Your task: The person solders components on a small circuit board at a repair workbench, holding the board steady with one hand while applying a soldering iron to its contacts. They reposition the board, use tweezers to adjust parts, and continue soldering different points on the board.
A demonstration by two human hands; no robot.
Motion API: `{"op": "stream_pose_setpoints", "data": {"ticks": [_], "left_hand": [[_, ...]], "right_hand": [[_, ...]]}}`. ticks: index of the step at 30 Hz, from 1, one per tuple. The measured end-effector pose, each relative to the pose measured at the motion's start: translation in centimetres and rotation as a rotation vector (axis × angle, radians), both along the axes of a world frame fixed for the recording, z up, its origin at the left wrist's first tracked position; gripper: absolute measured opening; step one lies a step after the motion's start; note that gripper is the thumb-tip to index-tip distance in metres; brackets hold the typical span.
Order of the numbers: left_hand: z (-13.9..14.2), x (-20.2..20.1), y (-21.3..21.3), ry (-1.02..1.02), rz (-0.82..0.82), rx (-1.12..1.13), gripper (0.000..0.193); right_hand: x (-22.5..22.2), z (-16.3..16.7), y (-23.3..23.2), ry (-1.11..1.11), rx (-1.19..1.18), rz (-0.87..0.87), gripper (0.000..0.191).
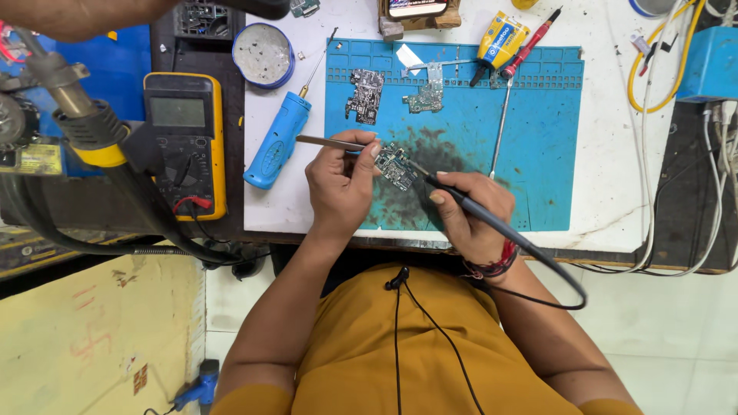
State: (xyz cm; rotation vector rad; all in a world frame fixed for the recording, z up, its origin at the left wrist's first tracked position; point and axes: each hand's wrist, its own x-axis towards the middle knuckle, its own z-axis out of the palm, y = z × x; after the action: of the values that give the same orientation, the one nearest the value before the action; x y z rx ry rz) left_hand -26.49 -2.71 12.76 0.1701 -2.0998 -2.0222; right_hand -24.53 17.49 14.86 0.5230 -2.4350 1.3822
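My left hand (338,180) grips metal tweezers (327,141) and rests against a small green circuit board (396,165) lying on the blue work mat (530,131). A dark corded soldering iron (453,194) is held like a pen in my right hand (469,211), and its tip touches the board's right edge. The mat under the board is blackened. Two more circuit boards (367,94) (424,98) lie higher up on the mat.
A yellow multimeter (184,142) sits at left beside a blue electric screwdriver (277,142) and a round tin (264,54). A hot-air nozzle (77,107) hangs at far left. A yellow tube (500,40), a red pen tool (532,42) and cables (653,69) lie at the back right.
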Motion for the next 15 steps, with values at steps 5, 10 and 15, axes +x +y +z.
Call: {"op": "stream_pose_setpoints", "data": {"ticks": [5,10,15], "left_hand": [[0.3,-0.1,0.0,0.021,-0.006,-0.178,0.011],[0.6,-0.5,0.1,0.052,-0.047,-0.275,0.008],[0.6,-0.7,0.1,0.054,-0.047,-0.285,0.009]], "right_hand": [[-0.7,-0.2,-1.0,-0.019,0.041,-0.019,0.007],[-1.0,-0.2,-1.2,-0.002,0.019,0.006,0.005],[-1.3,-0.3,-1.4,-0.001,0.033,0.015,0.007]]}}
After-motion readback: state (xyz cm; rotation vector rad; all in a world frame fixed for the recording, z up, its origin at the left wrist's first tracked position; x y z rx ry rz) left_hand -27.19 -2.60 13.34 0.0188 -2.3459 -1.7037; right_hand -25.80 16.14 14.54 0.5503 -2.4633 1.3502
